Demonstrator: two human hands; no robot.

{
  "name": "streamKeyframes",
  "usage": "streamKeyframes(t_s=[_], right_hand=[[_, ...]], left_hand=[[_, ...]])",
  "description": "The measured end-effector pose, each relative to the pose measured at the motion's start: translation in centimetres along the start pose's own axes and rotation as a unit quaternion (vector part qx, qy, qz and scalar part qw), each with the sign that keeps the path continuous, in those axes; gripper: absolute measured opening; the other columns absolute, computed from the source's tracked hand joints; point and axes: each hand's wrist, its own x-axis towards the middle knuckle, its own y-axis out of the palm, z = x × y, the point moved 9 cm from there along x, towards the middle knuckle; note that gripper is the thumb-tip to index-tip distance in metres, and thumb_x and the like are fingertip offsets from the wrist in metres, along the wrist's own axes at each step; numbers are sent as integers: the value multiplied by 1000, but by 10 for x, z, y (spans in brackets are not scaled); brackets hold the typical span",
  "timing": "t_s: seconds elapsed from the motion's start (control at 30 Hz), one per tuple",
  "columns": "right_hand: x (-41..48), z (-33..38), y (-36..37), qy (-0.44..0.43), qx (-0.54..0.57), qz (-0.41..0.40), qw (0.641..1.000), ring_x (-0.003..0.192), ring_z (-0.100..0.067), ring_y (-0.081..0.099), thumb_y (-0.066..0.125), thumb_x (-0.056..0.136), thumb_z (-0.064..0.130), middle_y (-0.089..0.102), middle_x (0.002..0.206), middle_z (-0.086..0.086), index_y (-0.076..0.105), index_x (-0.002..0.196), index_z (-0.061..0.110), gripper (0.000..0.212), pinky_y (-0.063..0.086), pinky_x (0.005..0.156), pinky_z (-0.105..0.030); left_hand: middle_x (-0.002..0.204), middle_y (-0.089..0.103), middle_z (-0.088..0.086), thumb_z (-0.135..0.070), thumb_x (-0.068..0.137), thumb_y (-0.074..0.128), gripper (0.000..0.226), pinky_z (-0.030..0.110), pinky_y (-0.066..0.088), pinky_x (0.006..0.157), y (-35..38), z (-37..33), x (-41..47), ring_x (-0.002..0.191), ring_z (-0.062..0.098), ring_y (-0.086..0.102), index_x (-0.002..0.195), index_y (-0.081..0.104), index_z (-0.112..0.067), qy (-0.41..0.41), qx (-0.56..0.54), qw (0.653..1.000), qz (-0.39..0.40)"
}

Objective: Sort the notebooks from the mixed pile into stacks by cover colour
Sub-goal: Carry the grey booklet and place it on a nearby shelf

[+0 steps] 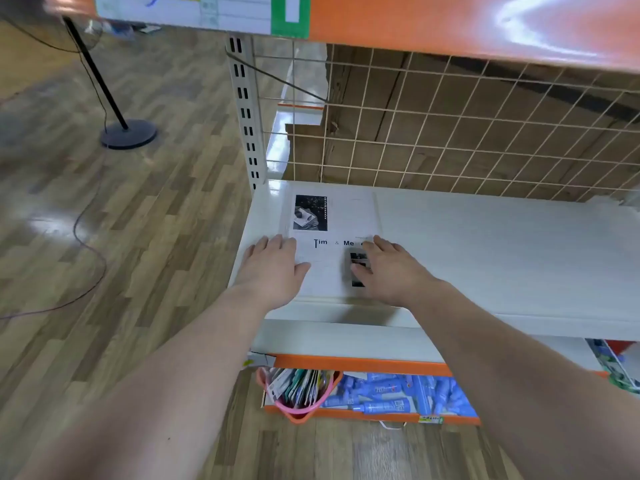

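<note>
The white-covered notebook lies flat at the 9 o'clock end of the pale shelf, its long side running from 6 to 12 o'clock, with a dark photo near its 11 o'clock corner. The left hand rests on its 9 o'clock edge and the right hand on its 3 o'clock edge. Each grip is spread, fingers straight and lying on the cover, pinching nothing. The book looks thin and light, a soft cover that would probably sag if lifted by one corner, and glossy enough to slide easily on the smooth shelf. I would judge it best squared up by pressing at both long edges, or lifted with a thumb slipped under the 6 o'clock edge, which sits just beside the shelf's front lip. White on white makes its outline hard to read, so alignment is better felt than seen. At 9 o'clock the shelf ends close by, just beyond the left hand, and a push that way could tip the book to the floor. At 12 o'clock the wire grid stops anything sliding back. Toward 3 o'clock the shelf runs on, giving room for further stacks. The orange upper shelf limits lifting height. Below, at 6 o'clock, a pink-rimmed basket holds more mixed covers.
</note>
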Motion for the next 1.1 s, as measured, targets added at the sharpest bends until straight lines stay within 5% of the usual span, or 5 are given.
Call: streamKeyframes(t_s=[0.2, 0.47, 0.67, 0.8, 1.1], right_hand=[[9, -18, -9, 83, -2, -31, 996, 125, -33, 35, 36, 99, 42, 38, 136, -14, 39, 136, 8, 50, 39, 101, -44], [15, -29, -1, 175, 81, -19, 981, 122, -41, 42, 43, 99, 41, 36, 134, -19, 39, 133, 0, 54, 39, 96, -40], [20, -19, 0, 200, 117, -41, 972, 120, -36, 43, 50, 96, 42, 44, 129, -18, 42, 130, -1, 55, 39, 97, -37], [18, -21, -5, 193, 125, -54, 972, 122, -33, 42, 51, 97, 40, 48, 128, -16, 44, 128, -2, 53, 38, 100, -37], [17, -37, 7, 233, 238, -56, 941, 120, -37, 47, 59, 89, 47, 45, 130, -16, 40, 128, 3, 62, 45, 97, -40]], left_hand=[[138, 47, 10, -43, 101, 37, 47, 42, 36, 104, 0, 5, 10, 131, 32, 37, 135, 43, -11, -46, -50, 997, 19], [124, 47, 17, -32, 95, 49, 21, 35, 37, 80, 0, 9, 26, 118, 36, 42, 91, 48, -12, -182, -114, 975, 51], [119, 57, 15, -37, 87, 61, 34, 32, 37, 75, 9, 20, 35, 113, 33, 51, 107, 59, -10, -235, -155, 959, 37], [115, 59, 15, -32, 84, 65, 22, 30, 39, 58, 10, 28, 31, 101, 35, 59, 84, 53, -13, -267, -235, 934, 26], [93, 54, -1, -4, 95, 52, 20, 20, 39, 56, 1, 19, 19, 82, 18, 54, 111, 45, -14, -230, -528, 817, -38]])
